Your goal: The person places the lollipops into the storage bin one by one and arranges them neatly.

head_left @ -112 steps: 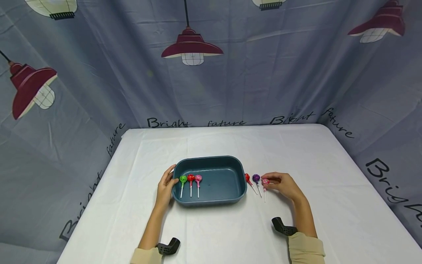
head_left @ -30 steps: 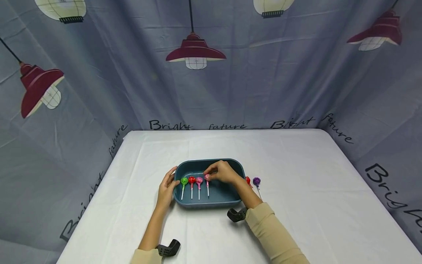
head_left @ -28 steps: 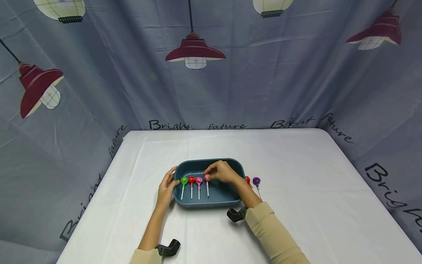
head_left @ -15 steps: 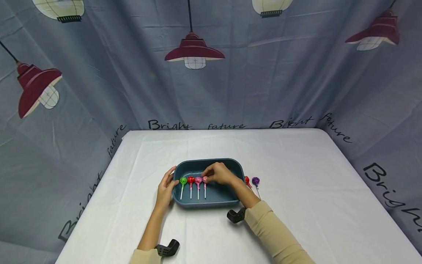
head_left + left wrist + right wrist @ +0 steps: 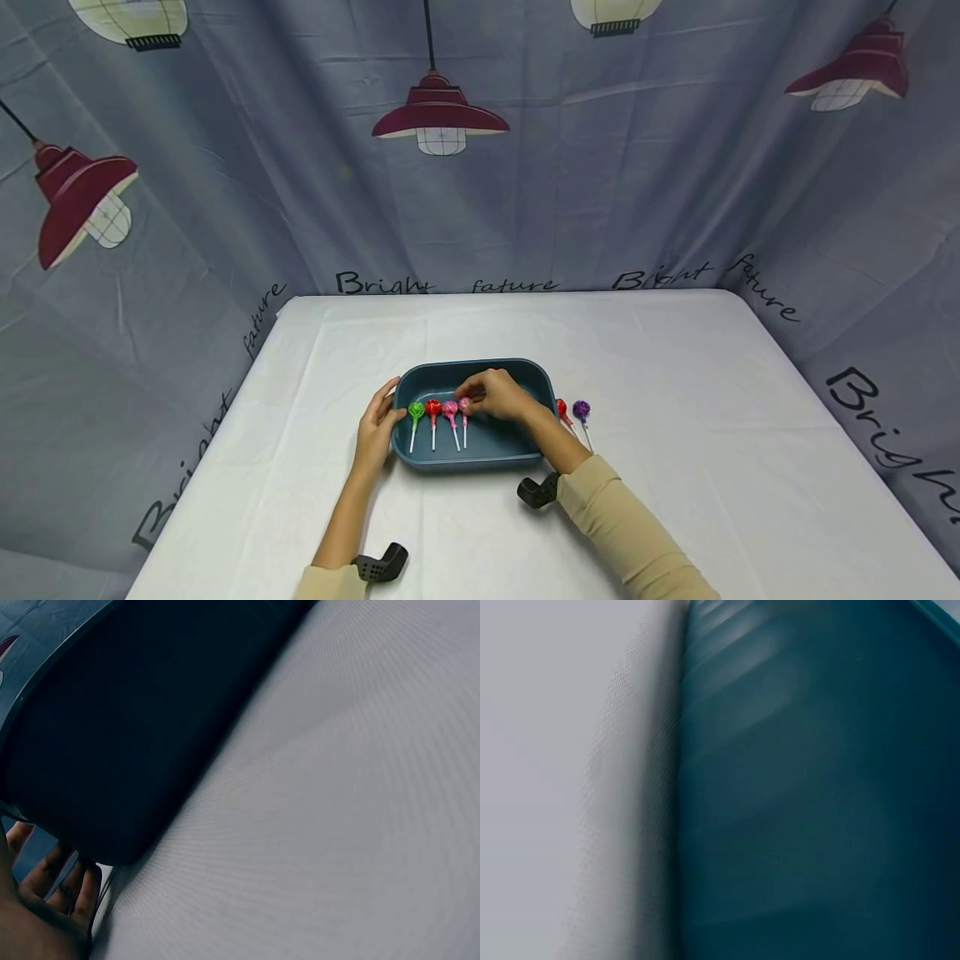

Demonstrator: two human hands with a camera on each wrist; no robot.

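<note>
Head view: the right hand (image 5: 501,395) pinches the fourth lollipop (image 5: 464,406) in the tray (image 5: 517,372), placing it; the left hand (image 5: 377,421) steadies the rim, fingers relaxed. Next, presumably, the red lollipop (image 5: 562,407) on the desk (image 5: 675,417). Left wrist: fingers (image 5: 52,885) against the tray wall. Right wrist: only tray (hand unseen).

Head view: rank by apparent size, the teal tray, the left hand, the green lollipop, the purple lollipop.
1. teal tray
2. left hand
3. green lollipop and purple lollipop: look about alike, not ranked.
</note>
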